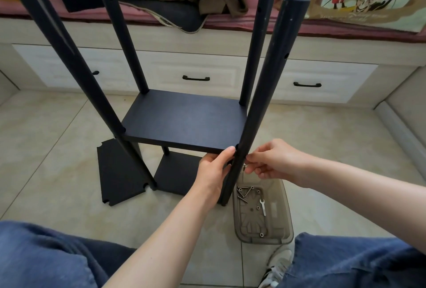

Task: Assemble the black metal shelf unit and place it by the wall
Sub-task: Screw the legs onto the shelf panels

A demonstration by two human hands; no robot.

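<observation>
Left grip grasps the near right corner of the unit's middle board, thumb on top, fingers beneath. Right grip has curled fingertips against the near right pole; whether they pinch anything, I cannot tell. The unit stands mid-frame on the floor, its four poles upright with long axes fanning toward the top edge. A loose board lies flat at lower left. A tray with bolts and spanner sits just beside the pole's foot.

Left hand under shelf, right hand touching post (near corner)
</observation>
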